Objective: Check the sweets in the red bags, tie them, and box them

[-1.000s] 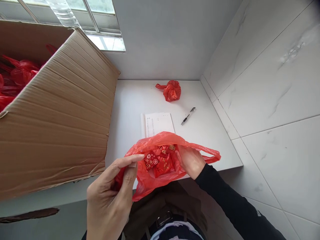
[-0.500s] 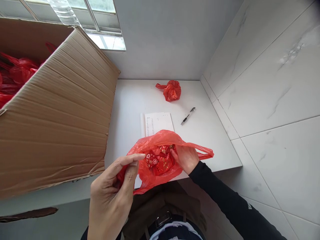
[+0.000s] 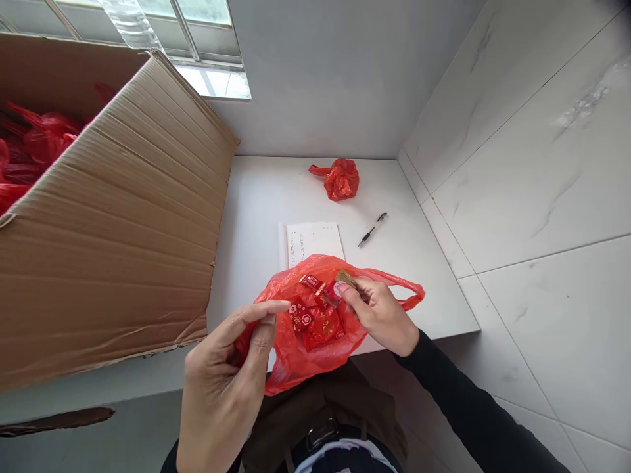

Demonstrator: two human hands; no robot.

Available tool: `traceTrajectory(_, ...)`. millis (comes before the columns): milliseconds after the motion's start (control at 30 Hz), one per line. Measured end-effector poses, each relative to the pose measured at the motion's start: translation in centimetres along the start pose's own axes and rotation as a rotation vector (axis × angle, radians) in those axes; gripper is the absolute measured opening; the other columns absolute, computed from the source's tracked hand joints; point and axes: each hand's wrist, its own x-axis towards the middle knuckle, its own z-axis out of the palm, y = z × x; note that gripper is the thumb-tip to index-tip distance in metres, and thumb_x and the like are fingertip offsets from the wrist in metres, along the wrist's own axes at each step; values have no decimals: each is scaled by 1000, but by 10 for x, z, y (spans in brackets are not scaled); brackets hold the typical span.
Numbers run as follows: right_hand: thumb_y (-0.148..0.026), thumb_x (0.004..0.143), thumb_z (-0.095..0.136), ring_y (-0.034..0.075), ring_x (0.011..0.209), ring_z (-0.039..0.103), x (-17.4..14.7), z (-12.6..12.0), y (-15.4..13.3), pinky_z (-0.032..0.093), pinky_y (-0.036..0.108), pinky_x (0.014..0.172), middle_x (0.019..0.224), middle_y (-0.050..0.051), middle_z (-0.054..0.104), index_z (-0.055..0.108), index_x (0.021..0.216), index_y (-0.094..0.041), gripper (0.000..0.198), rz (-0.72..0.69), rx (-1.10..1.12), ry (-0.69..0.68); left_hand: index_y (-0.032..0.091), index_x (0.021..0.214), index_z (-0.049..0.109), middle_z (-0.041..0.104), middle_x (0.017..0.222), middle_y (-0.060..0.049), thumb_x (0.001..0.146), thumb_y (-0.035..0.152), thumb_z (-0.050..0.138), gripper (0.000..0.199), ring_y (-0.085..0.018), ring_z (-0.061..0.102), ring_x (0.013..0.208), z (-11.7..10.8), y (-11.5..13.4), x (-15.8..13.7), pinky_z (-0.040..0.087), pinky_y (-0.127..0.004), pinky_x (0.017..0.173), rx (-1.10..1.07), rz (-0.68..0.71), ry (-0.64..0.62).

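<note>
A thin red plastic bag with loop handles gapes at the front edge of the white table. My left hand is closed on its left rim, thumb and forefinger pinched together. Inside lie several small wrapped candies, red with gold and white print. Over the bag's right part, my right hand pinches a small wrapped candy, gold-ended and partly red, between thumb and fingers. Part of that candy is hidden by the fingertips.
Behind the bag lie an open notebook with handwritten columns, a black-and-clear pen and a knotted red bag. A large cardboard box with more red bags stands at left; a tiled wall rises at right.
My right hand has come up out of the bag's contents and now shows a candy in its fingertips. My left hand keeps its hold on the bag's rim.
</note>
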Motion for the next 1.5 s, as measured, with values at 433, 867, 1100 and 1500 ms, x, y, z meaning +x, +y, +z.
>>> traceTrajectory(433, -38, 97, 60, 13, 72, 60, -18, -7, -24, 53, 24, 60, 83, 1, 62, 59, 96, -17, 21, 72, 891, -324, 22, 86, 66, 60, 70, 2, 93, 45, 58, 25, -14, 48, 60, 11, -13, 11, 39, -24, 54, 102, 36, -385)
traceTrajectory(867, -43, 99, 56, 14, 75, 64, -17, -14, -25, 55, 28, 70, 86, 3, 66, 61, 104, -16, 28, 13, 888, -346, 23, 86, 61, 50, 71, 4, 92, 45, 61, 23, -9, 33, 54, 8, -14, 11, 30, -21, 46, -67, -124, -387)
traceTrajectory(1100, -36, 94, 64, 13, 71, 62, -17, -11, -26, 52, 28, 70, 84, 1, 66, 60, 89, -17, 20, 24, 897, -303, 23, 83, 60, 50, 70, 4, 96, 44, 55, 25, -12, 40, 61, 8, -16, 9, 36, -23, 56, 21, 2, -518)
traceTrajectory(1500, -35, 99, 54, 19, 89, 69, 0, -11, 6, 55, 32, 79, 99, 5, 72, 64, 109, -19, 21, -33, 387, -9, 24, 108, 65, 38, 59, 7, 84, 53, 69, 38, -8, 33, 51, -3, 18, -3, 32, -20, 48, -241, -193, -152)
